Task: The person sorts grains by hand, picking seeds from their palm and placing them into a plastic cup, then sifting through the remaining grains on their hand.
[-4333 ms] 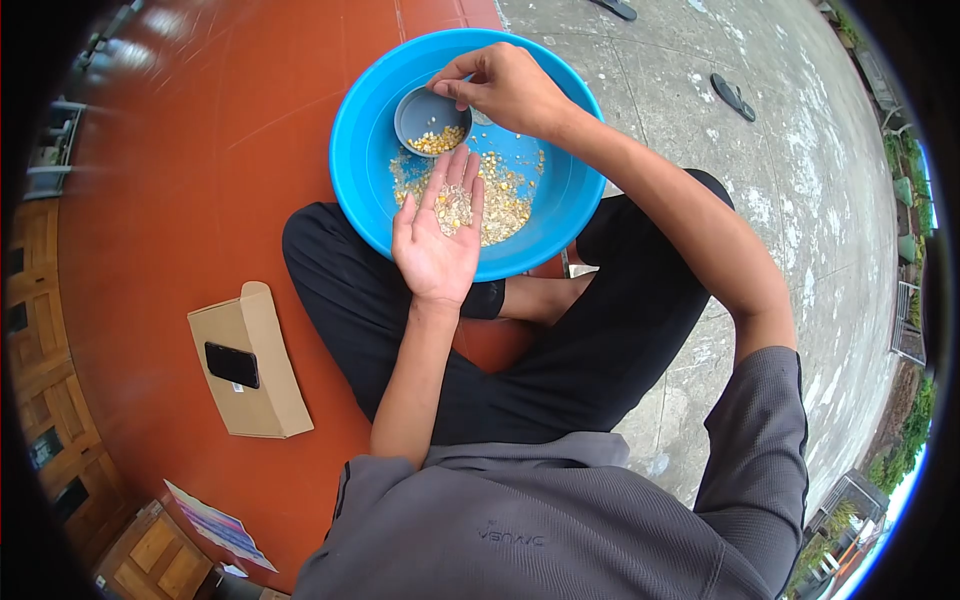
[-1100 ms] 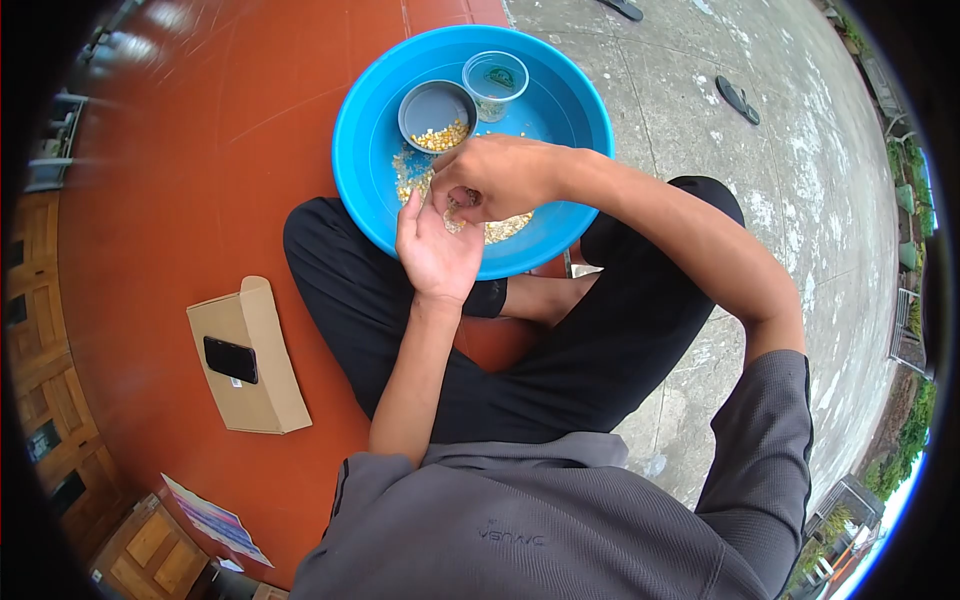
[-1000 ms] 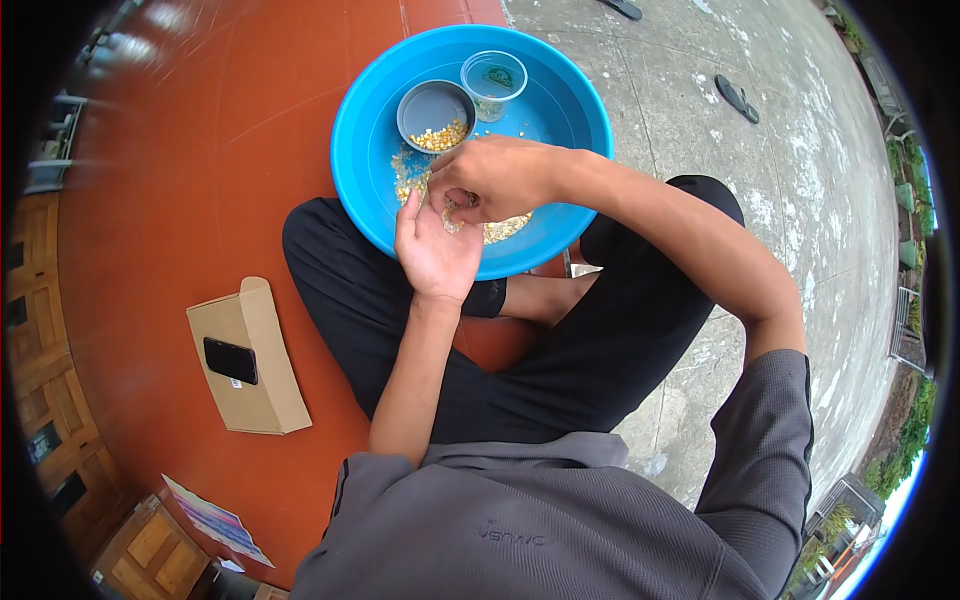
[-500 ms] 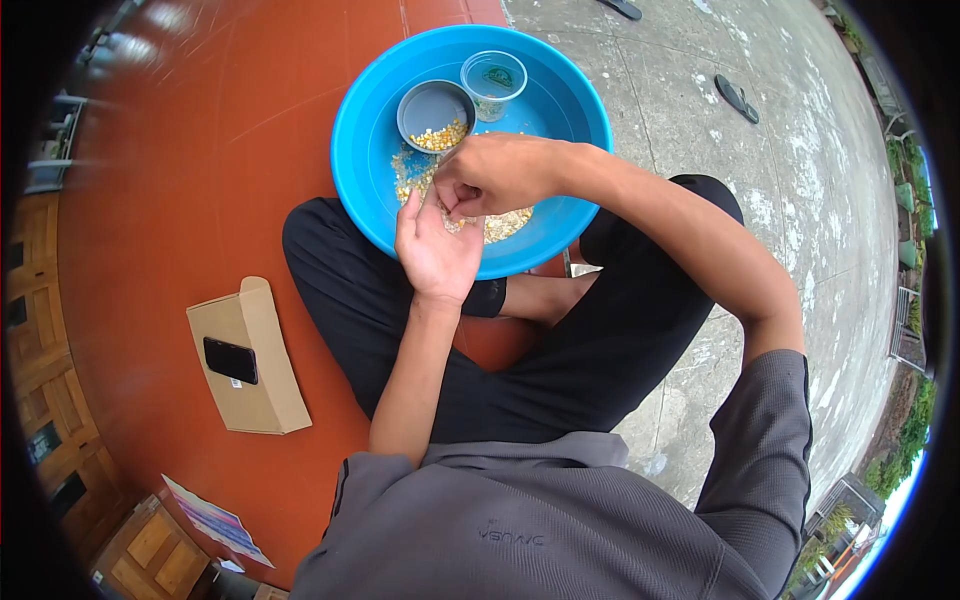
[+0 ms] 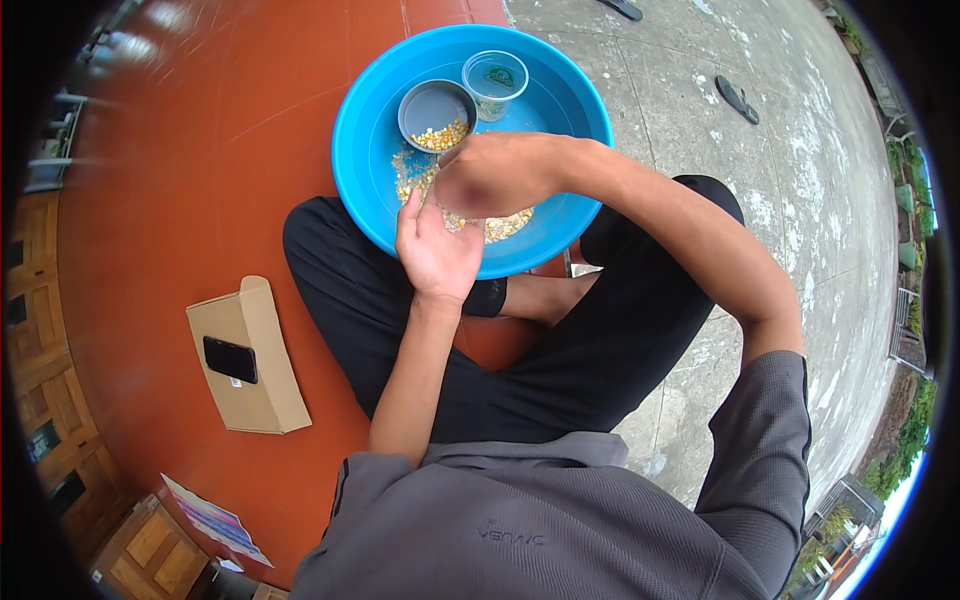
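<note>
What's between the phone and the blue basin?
Head view, from phone to basin: edge of the cardboard box, red floor, then the black-trousered left knee.

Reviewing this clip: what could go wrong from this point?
The right hand is close to the gray bowl, so a bump might tip its yellow kernels into the loose grain below.

The left hand is palm up under the right; if it tilts, anything on it could drop. Its contents are mostly hidden.

The blue basin sits right against the legs, so shifting them could jolt it and the clear cup inside.
</note>
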Tool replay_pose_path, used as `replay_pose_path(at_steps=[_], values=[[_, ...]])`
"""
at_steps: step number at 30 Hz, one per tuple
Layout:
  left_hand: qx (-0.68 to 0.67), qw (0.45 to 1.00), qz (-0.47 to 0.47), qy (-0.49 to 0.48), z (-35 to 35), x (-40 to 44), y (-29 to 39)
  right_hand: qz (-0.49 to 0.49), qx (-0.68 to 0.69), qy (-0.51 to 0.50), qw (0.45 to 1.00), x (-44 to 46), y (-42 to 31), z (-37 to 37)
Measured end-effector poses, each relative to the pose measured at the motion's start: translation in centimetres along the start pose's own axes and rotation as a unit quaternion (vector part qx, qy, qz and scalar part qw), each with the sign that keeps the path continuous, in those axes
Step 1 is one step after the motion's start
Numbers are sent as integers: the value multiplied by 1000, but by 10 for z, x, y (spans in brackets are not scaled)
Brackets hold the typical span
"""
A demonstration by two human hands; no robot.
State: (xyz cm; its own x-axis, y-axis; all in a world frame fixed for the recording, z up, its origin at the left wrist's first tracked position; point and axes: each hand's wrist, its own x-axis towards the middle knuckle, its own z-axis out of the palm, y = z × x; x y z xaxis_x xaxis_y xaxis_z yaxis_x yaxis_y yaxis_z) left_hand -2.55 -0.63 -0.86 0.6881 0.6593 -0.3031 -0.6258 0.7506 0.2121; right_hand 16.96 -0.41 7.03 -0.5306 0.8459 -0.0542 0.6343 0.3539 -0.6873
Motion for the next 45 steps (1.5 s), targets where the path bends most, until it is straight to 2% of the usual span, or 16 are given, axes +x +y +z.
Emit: replay_pose_path(at_steps=[5,8,15,18,22,24,31,37,40,45], values=[[-17,1000,4,-21,-4,1,1,-4,17,21,1000,1,2,0],[-21,1000,11,-14,7,-2,0,44,60,44,996,2,-3,-9],[-22,999,10,-49,22,-4,2,59,31,296,953,6,7,-24],[-18,999,8,-49,22,-4,2,77,-11,305,949,3,6,-26],[-34,999,22,-14,16,-4,1,22,42,111,993,-2,-3,-26],[-37,999,6,-32,4,-1,3,1,57,29,998,-1,-7,-13],[46,998,22,-24,16,-2,0,68,6,-56,996,-4,-19,-7],[63,997,24,-45,22,-4,1,54,-58,-46,996,-1,-17,-1],[19,999,12,-25,12,-2,1,56,-44,-22,997,-1,-17,1],[-27,999,9,-21,1,0,1,40,87,39,995,3,-5,0]])
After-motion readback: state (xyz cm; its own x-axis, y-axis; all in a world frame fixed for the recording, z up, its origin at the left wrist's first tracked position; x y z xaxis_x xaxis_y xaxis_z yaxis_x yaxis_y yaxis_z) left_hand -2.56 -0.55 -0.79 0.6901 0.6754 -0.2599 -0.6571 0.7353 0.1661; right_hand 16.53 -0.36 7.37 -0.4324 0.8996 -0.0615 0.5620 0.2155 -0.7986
